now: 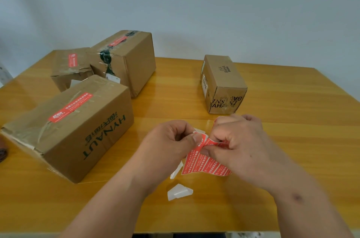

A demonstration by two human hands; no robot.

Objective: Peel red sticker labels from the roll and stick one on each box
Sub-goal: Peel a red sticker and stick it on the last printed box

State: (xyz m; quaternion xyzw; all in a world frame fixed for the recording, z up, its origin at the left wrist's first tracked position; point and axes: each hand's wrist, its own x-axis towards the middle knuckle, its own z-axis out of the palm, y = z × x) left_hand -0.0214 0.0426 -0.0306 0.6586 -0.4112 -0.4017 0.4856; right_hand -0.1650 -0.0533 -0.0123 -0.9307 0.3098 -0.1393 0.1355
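Single head-worn view, forward and down, close over the table (292, 121).

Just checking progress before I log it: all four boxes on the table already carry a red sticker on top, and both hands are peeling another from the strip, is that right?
Not quite. The head view shows red stickers on three boxes only; the INS BAHA box on the right has none. The left hand and right hand are indeed peeling at the sticker strip.
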